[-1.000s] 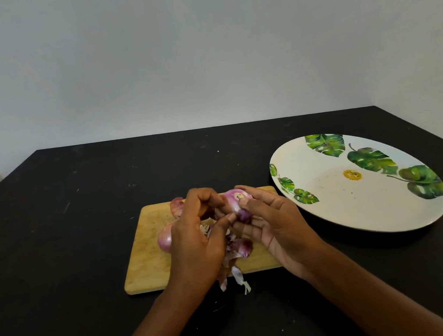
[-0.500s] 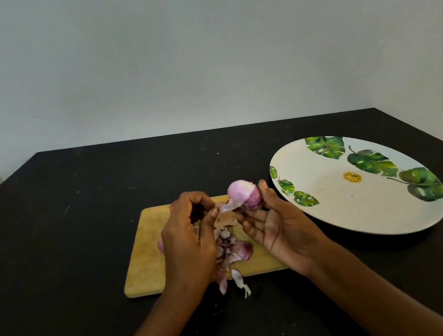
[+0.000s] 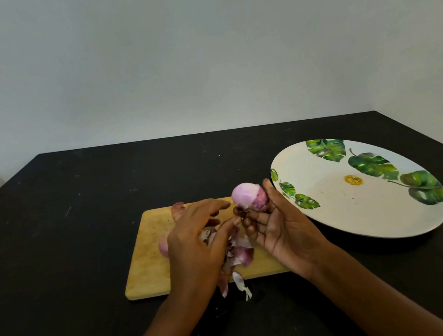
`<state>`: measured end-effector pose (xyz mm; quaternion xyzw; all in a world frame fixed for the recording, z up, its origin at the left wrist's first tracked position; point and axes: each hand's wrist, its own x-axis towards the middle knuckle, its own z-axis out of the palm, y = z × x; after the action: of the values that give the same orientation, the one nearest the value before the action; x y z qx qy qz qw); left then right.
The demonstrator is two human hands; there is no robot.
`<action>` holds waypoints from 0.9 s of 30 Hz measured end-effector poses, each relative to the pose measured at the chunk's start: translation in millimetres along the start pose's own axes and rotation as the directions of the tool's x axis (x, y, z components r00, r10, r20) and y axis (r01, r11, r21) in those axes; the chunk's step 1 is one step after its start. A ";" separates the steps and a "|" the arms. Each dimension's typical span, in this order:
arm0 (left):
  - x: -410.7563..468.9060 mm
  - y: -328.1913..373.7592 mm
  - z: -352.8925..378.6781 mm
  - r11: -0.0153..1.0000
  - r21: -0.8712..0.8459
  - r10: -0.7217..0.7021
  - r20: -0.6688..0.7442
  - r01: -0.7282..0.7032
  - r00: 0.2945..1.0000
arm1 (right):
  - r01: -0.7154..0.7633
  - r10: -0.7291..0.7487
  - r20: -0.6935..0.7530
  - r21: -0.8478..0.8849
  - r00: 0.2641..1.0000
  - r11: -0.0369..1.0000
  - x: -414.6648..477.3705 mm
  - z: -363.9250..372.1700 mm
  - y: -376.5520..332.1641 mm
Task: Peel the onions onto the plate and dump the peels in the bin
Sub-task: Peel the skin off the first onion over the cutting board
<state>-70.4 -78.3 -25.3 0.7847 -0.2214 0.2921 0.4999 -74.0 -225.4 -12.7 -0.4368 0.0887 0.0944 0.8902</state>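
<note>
My right hand [image 3: 278, 225] holds a mostly peeled purple onion [image 3: 249, 196] in its fingertips, raised above the right end of the wooden cutting board [image 3: 146, 251]. My left hand [image 3: 196, 239] hovers over the board with its fingers spread, its thumb and fingertips close to the underside of the onion. A heap of purple and white peels [image 3: 238, 258] lies on the board beneath the hands and spills over its front edge. Two unpeeled onions [image 3: 177, 209] lie on the board, partly hidden by my left hand. The white plate with green leaf prints [image 3: 360, 206] sits to the right, with nothing on it.
The black table [image 3: 71, 258] runs back to a pale wall. Its left and right edges angle inward toward the rear. No bin is in view.
My right hand has lifted the onion up and to the right, away from the left hand. My left hand has let go of a strip of peel and opened its fingers.
</note>
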 end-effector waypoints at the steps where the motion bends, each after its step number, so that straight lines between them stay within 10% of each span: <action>1: 0.0 0.0 0.2 1.000 -0.011 0.010 -0.006 -0.010 1.000 | 0.003 -0.003 0.007 -0.033 1.000 0.999 -0.2 0.6 1.6; 27: -0.1 -2.3 -0.4 0.972 0.124 0.192 0.082 -0.201 0.978 | 0.178 -0.162 0.091 -0.201 0.983 0.963 -4.0 0.8 4.3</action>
<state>-69.0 -77.1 -26.8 0.7997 -0.2955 0.3270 0.4078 -78.9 -222.5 -14.5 -0.5298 0.0077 0.0424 0.8470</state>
